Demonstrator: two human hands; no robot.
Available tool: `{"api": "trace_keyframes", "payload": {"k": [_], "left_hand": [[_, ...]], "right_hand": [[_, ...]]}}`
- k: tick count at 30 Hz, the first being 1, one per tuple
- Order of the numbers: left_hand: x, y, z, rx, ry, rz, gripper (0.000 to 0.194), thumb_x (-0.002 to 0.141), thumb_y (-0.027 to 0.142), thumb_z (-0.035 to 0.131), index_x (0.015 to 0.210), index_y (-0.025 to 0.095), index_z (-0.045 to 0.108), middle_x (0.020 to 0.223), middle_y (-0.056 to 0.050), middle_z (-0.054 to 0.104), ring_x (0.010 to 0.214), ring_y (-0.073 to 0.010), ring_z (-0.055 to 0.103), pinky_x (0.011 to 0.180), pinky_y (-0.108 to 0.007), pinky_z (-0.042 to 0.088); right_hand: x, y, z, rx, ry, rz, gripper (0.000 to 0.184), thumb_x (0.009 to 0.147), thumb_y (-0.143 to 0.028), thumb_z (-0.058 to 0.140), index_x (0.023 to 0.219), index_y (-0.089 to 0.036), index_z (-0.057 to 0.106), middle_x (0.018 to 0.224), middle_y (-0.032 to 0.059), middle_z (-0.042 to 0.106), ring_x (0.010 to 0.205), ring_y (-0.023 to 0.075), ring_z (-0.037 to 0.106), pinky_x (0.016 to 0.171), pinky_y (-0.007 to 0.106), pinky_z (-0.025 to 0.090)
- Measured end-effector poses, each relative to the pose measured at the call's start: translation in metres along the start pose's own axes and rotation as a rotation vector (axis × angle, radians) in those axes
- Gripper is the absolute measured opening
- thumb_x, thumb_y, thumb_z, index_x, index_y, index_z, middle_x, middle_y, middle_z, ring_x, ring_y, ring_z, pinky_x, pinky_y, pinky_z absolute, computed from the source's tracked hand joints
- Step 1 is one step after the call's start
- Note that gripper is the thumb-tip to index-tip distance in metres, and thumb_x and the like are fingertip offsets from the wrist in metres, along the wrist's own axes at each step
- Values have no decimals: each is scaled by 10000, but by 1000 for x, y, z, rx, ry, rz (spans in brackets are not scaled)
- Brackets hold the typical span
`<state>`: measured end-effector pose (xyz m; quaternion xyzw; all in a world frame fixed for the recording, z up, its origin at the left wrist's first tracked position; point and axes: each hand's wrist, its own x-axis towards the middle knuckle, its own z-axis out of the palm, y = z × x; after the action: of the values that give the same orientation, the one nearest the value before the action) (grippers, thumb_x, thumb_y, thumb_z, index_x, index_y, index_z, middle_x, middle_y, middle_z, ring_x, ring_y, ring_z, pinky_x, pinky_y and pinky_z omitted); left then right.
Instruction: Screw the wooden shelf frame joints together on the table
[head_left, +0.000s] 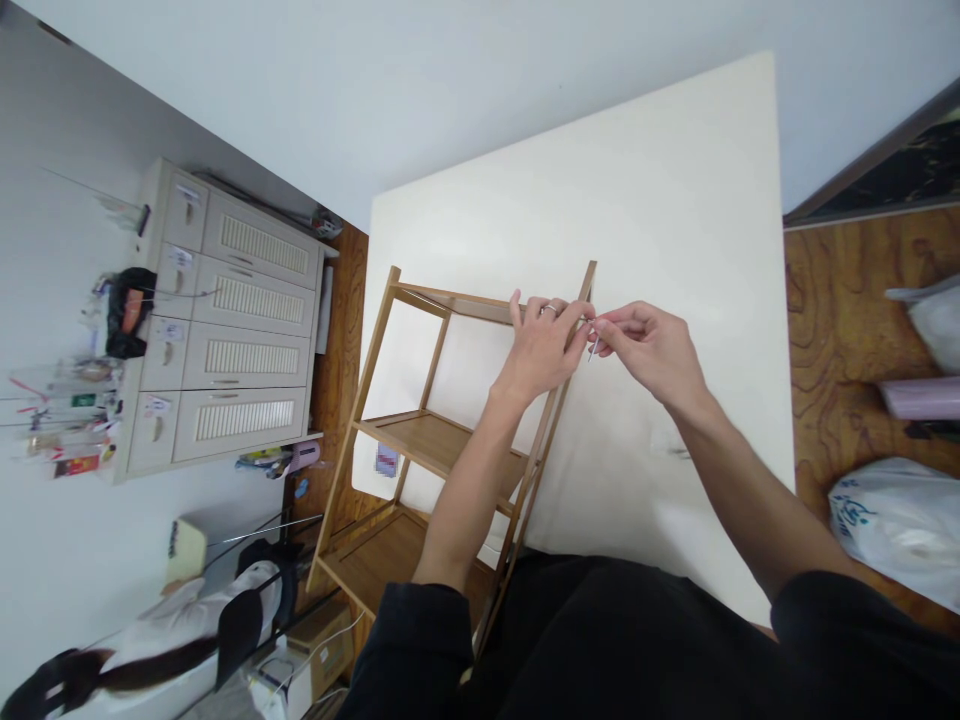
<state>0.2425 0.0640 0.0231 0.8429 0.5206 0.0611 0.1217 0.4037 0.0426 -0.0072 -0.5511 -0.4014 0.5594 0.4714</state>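
A brown wooden shelf rack [424, 437], with several tiers, leans at a slant across the white table. My left hand [541, 345], a ring on one finger, grips the rack's upper right corner with bent fingers. Just to its right, my right hand [649, 350] pinches a thin silvery rod [593, 349], which looks like a hex key. Its short end points down beside the right post [588, 280]. The fingertips of both hands nearly meet at this corner and hide the joint there.
The white table [675, 200] lies beneath the rack. At left stands a white cabinet [247, 280] with louvred fronts. Another person [187, 630] is at the lower left near a cardboard box [330, 640]. Plastic bags [900, 520] rest on the wooden floor at right.
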Motion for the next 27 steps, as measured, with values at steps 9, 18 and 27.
{"api": "trace_keyframes", "payload": {"k": [9, 18, 27], "left_hand": [[2, 1, 0, 23, -30, -15, 283, 1052, 321, 372, 1198, 283, 611, 1176, -48, 644, 1178, -243, 491, 1234, -580, 126], [2, 2, -2, 5, -36, -5, 292, 1034, 279, 393, 1228, 300, 610, 1194, -44, 640, 1176, -247, 491, 1242, -586, 113], [1, 4, -2, -28, -4, -23, 275, 1051, 323, 374, 1191, 293, 609, 1161, -37, 645, 1173, -237, 490, 1243, -575, 117]], "right_hand": [[13, 4, -4, 362, -125, 309, 446, 589, -439, 958, 751, -188, 626, 731, 32, 725, 595, 104, 645, 600, 233, 598], [13, 7, 0, 415, -105, 358, 327, 688, -374, 911, 766, -194, 649, 742, 23, 721, 601, 98, 642, 573, 205, 584], [-20, 4, -8, -370, -9, -239, 281, 933, -417, 640, 1120, -211, 682, 1083, 101, 746, 838, 214, 714, 776, 386, 598]]}}
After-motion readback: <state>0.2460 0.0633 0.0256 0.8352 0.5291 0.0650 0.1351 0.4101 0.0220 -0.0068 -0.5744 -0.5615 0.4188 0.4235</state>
